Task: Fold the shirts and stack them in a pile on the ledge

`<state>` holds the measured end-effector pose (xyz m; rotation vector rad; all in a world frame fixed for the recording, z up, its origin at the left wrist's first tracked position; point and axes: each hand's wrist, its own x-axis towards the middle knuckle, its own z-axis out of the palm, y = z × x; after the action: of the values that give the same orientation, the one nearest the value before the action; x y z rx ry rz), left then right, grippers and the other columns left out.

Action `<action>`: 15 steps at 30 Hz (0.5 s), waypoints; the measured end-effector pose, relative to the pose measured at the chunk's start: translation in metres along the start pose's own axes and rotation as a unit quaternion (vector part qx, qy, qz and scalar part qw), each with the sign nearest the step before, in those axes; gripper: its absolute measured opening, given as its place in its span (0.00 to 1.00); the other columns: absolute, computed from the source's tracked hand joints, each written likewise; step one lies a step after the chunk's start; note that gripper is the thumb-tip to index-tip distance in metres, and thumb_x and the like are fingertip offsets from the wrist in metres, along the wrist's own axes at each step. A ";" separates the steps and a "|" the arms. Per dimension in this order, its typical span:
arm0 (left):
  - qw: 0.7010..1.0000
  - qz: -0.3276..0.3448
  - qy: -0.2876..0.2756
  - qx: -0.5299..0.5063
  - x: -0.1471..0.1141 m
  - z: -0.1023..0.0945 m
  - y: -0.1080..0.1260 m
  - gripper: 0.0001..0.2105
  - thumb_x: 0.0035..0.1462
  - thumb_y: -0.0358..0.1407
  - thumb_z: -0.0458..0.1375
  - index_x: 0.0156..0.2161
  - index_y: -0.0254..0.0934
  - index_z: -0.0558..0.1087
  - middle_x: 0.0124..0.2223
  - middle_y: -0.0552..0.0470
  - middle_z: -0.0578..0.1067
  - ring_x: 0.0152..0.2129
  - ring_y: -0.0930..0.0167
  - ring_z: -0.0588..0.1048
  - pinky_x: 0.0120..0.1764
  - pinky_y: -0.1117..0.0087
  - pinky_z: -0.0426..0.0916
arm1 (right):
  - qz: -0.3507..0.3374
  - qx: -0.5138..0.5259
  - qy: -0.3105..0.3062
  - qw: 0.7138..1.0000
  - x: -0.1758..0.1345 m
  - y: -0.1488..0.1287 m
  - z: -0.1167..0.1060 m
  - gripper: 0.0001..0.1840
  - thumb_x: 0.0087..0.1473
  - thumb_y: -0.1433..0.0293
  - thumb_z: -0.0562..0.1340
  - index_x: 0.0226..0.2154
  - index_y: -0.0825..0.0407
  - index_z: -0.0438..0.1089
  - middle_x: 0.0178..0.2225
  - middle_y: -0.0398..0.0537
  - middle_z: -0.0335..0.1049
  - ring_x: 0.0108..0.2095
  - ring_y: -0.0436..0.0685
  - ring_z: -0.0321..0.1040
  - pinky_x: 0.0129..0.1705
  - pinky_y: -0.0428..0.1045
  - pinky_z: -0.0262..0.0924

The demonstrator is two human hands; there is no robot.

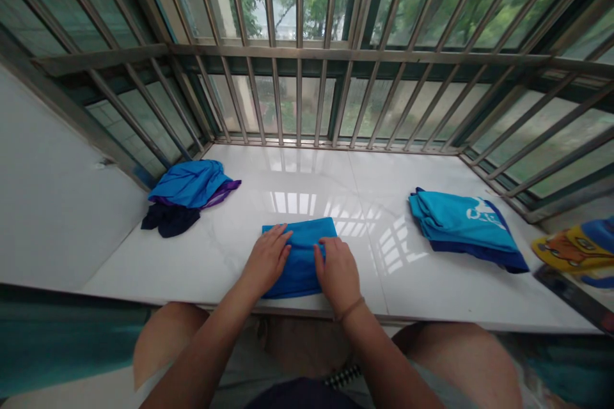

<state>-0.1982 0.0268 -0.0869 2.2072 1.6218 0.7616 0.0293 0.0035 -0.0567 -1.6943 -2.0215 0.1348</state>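
Observation:
A folded blue cloth garment (303,262) lies flat on the white tiled sill (384,281) in front of me. On its left edge rests my left hand (269,257), palm down with the fingers stretched out. My right hand (338,268) lies on the right edge, fingers slightly bent and spread, with a thin band round the wrist. Both hands touch the cloth from above without gripping it. Which kind of garment it is I cannot tell.
To the left sits a loose heap of blue, purple and dark clothes (192,185). A stack of folded blue clothes (465,223) lies to the right. Beyond it are a yellow and blue cartoon-printed item (575,246) and a dark flat object (570,294). Metal bars (300,96) line the window.

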 end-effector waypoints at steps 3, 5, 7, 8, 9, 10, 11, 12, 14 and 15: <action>0.998 -0.034 -0.033 0.037 0.000 0.011 -0.005 0.25 0.74 0.45 0.54 0.72 0.48 0.70 0.78 0.44 0.63 0.75 0.51 0.60 0.76 0.39 0.50 | 0.099 -0.048 -0.022 0.994 0.011 0.029 0.002 0.22 0.70 0.59 0.65 0.57 0.57 0.71 0.50 0.66 0.76 0.48 0.68 0.74 0.48 0.56 0.66; 0.997 -0.050 -0.032 0.054 0.001 0.015 -0.015 0.26 0.74 0.47 0.54 0.73 0.49 0.68 0.79 0.44 0.60 0.76 0.50 0.59 0.75 0.37 0.48 | 0.143 -0.012 -0.067 0.987 0.014 0.041 0.005 0.23 0.67 0.58 0.67 0.56 0.57 0.72 0.49 0.66 0.77 0.46 0.68 0.76 0.45 0.55 0.65; 0.996 -0.059 -0.018 0.067 0.001 0.017 -0.028 0.27 0.75 0.49 0.52 0.74 0.48 0.66 0.79 0.42 0.59 0.76 0.49 0.58 0.75 0.36 0.48 | 0.172 0.043 -0.111 0.978 0.016 0.047 0.006 0.18 0.66 0.60 0.67 0.50 0.55 0.74 0.43 0.62 0.79 0.43 0.66 0.77 0.42 0.54 0.64; 0.995 -0.065 -0.001 0.072 0.001 0.017 -0.036 0.28 0.75 0.49 0.51 0.74 0.47 0.66 0.79 0.41 0.59 0.76 0.48 0.58 0.75 0.36 0.49 | 0.179 0.065 -0.125 0.974 0.018 0.049 0.005 0.14 0.66 0.61 0.67 0.46 0.53 0.75 0.40 0.59 0.79 0.41 0.65 0.77 0.41 0.53 0.63; 0.994 -0.072 0.021 0.074 0.000 0.017 -0.043 0.28 0.75 0.50 0.51 0.74 0.44 0.67 0.79 0.40 0.59 0.76 0.48 0.58 0.74 0.35 0.50 | 0.178 0.082 -0.133 0.972 0.020 0.050 0.004 0.11 0.65 0.61 0.67 0.42 0.52 0.75 0.38 0.57 0.79 0.40 0.64 0.77 0.41 0.52 0.62; 0.993 -0.078 0.048 0.072 0.000 0.017 -0.051 0.29 0.75 0.51 0.50 0.73 0.41 0.67 0.79 0.38 0.59 0.76 0.48 0.58 0.74 0.36 0.52 | 0.171 0.095 -0.135 0.971 0.023 0.052 0.002 0.10 0.64 0.61 0.67 0.38 0.51 0.74 0.37 0.55 0.79 0.40 0.63 0.76 0.41 0.51 0.62; 0.991 -0.084 0.078 0.066 -0.001 0.016 -0.057 0.29 0.75 0.51 0.48 0.72 0.38 0.68 0.78 0.36 0.61 0.75 0.48 0.60 0.74 0.38 0.55 | 0.162 0.107 -0.134 0.972 0.025 0.053 -0.001 0.10 0.64 0.61 0.67 0.36 0.50 0.73 0.36 0.53 0.79 0.40 0.62 0.76 0.41 0.51 0.61; 0.988 -0.090 0.107 0.058 -0.002 0.015 -0.063 0.29 0.76 0.51 0.46 0.71 0.35 0.69 0.77 0.34 0.63 0.74 0.50 0.62 0.74 0.40 0.57 | 0.156 0.123 -0.131 0.971 0.029 0.056 -0.004 0.11 0.64 0.60 0.66 0.35 0.49 0.72 0.37 0.51 0.79 0.40 0.60 0.76 0.41 0.50 0.62; 0.983 -0.098 0.151 0.042 -0.004 0.014 -0.070 0.28 0.77 0.50 0.44 0.67 0.33 0.72 0.72 0.33 0.70 0.71 0.53 0.68 0.72 0.44 0.62 | 0.151 0.152 -0.122 0.969 0.036 0.063 -0.013 0.13 0.66 0.57 0.63 0.35 0.48 0.69 0.36 0.47 0.78 0.39 0.58 0.75 0.40 0.49 0.62; 0.981 -0.098 0.162 0.038 -0.004 0.014 -0.072 0.28 0.77 0.50 0.43 0.65 0.34 0.73 0.70 0.34 0.73 0.69 0.54 0.70 0.71 0.45 0.64 | 0.153 0.163 -0.115 0.968 0.040 0.069 -0.020 0.14 0.66 0.56 0.61 0.36 0.47 0.68 0.35 0.45 0.78 0.38 0.58 0.75 0.39 0.49 0.62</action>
<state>-0.2476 0.0468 -0.1372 2.0119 2.0175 1.0606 0.0956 0.0517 -0.0538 -1.8232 -1.7519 0.7592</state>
